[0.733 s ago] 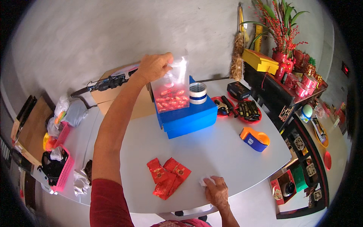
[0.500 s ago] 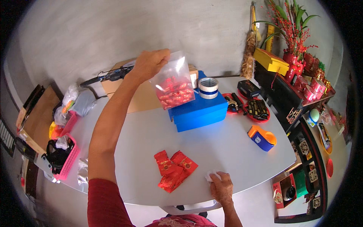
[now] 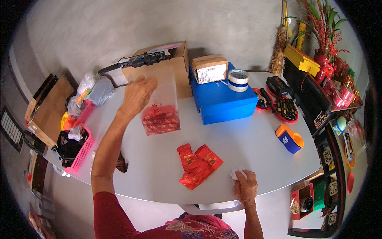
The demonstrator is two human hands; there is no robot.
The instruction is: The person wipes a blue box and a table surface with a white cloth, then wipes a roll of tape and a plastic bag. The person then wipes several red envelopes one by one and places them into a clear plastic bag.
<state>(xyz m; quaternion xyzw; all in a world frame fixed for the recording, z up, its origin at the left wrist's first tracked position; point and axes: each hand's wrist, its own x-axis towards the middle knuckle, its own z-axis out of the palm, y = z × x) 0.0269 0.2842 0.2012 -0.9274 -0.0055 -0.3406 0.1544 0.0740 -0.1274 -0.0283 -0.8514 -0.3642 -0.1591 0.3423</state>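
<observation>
My left hand is closed on the top of a clear plastic bag, whose lower part is filled with small red-wrapped pieces. The bag is upright over the left-middle of the table, its base at or close to the tabletop; whether it touches I cannot tell. My right hand rests near the table's front edge, fingers curled on a crumpled white tissue. Between the hands, nearer the right one, several shiny red packets lie overlapping on the table. Behind my left forearm a dark brown crumpled thing partly shows.
A blue box carries a small carton and a tape roll. Right of it are red trays of dark items and a blue-orange band. Pink baskets stand left; a large carton stands behind.
My left hand has brought the bag left and down, from in front of the blue box towards the tabletop. The right hand stays on the tissue. The view has shifted.
</observation>
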